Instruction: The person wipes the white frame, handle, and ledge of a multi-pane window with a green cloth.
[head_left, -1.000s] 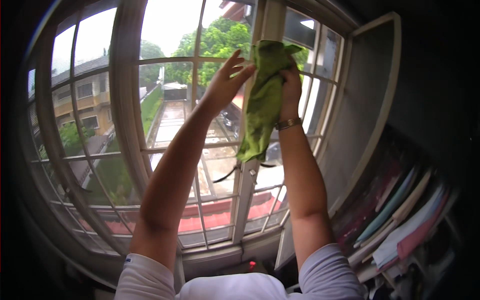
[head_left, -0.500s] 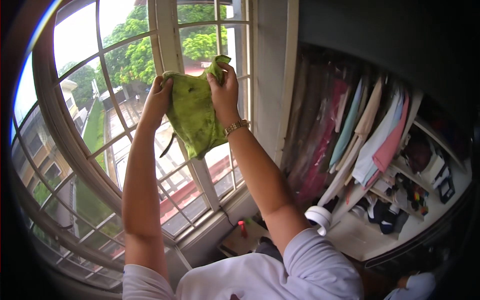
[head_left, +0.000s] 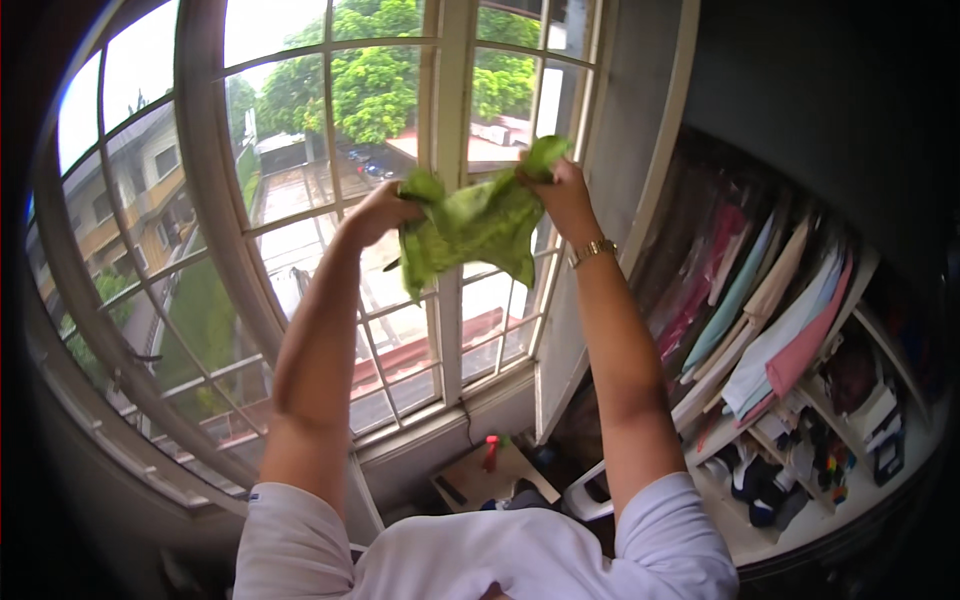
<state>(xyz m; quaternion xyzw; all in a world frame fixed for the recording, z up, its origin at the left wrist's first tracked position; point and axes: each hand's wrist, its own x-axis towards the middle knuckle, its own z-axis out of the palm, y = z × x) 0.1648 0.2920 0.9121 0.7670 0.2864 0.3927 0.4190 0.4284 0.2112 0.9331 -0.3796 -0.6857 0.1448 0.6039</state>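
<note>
A green cleaning cloth (head_left: 468,228) with darker smudges hangs between my raised hands, in front of the paned window (head_left: 445,110). My left hand (head_left: 382,212) is closed on its upper left corner. At the upper right corner, my right hand (head_left: 562,195) pinches the fabric, and a bunched end sticks up above the fingers. The cloth sags in the middle and is a little blurred. A gold-coloured watch (head_left: 594,251) circles my right wrist.
To the right, an open wardrobe holds hanging clothes (head_left: 745,290) above shelves of small items (head_left: 775,470). Below the sill, a low table (head_left: 515,468) carries a red object (head_left: 491,452). A pale door panel (head_left: 625,190) stands beside the window.
My hands have spread farther apart, and the cloth has gone from hanging flat to sagging and rippling between them. The view has turned, so the window and wardrobe appear farther right.
</note>
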